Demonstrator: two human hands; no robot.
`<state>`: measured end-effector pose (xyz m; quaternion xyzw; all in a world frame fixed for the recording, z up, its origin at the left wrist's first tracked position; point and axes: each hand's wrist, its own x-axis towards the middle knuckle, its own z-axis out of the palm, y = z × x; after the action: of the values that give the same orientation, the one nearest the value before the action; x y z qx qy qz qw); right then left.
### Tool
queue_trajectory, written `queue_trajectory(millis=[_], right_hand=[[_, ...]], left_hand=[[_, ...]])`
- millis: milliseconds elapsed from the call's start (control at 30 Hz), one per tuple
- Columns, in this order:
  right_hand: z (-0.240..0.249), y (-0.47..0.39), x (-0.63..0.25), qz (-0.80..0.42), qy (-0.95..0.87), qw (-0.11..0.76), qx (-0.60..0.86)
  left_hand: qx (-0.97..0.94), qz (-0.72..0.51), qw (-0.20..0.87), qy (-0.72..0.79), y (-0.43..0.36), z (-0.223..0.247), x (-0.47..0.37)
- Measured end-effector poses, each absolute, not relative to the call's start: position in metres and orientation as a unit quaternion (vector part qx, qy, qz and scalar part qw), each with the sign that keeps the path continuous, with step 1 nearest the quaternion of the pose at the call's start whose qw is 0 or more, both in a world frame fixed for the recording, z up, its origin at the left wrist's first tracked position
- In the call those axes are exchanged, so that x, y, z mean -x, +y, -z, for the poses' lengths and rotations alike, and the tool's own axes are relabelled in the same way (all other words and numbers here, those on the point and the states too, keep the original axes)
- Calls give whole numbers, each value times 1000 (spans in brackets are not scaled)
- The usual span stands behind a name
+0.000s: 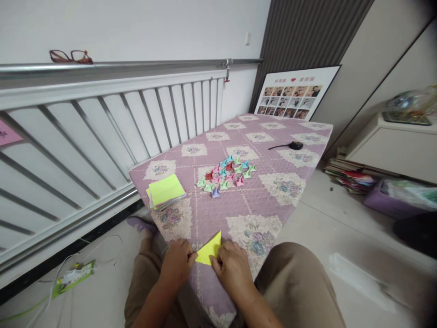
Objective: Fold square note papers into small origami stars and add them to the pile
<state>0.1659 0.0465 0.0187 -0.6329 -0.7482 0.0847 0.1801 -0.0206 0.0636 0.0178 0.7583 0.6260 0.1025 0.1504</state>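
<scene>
Your left hand point(180, 258): clamped on yellow paper point(209, 250), bottom centre
Your right hand point(234, 265): clamped likewise
Purple bin point(384, 201), far right: whitish plastic point(401, 192) inside

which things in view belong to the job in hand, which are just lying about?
Job, by the look of it:
folded yellow paper, at left hand and right hand
stack of square paper
small folded paper pieces

Lying about:
eyeglasses
black long-handled object
power strip
purple bin

A home room, judging by the floral tablecloth point(211, 218), white radiator point(131, 116) (eyeglasses point(71, 57) atop the pipe point(153, 65) above) and photo-collage board point(296, 93).
</scene>
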Motion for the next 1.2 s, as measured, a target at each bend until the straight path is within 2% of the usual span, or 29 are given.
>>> queue_trajectory(millis=[200, 333, 433, 667, 1000, 1200], right_hand=[[-17, 46, -167, -85, -747, 191, 631], [-18, 46, -167, -87, -747, 196, 630], [-19, 46, -167, -91, -743, 196, 633], [-22, 43, -167, -91, -738, 213, 634], [-45, 65, -165, -137, -742, 96, 649], [-40, 92, -155, -164, -702, 74, 689]], left_hand=[[-778, -113, 125, 605, 59, -23, 21], [-834, -103, 71, 537, 50, -21, 14], [-863, -90, 79, 491, 36, -16, 0], [-820, -122, 92, 552, 3, 1, -16], [-801, -120, 113, 576, -3, -5, -23], [-793, -117, 116, 587, -4, -9, -26]])
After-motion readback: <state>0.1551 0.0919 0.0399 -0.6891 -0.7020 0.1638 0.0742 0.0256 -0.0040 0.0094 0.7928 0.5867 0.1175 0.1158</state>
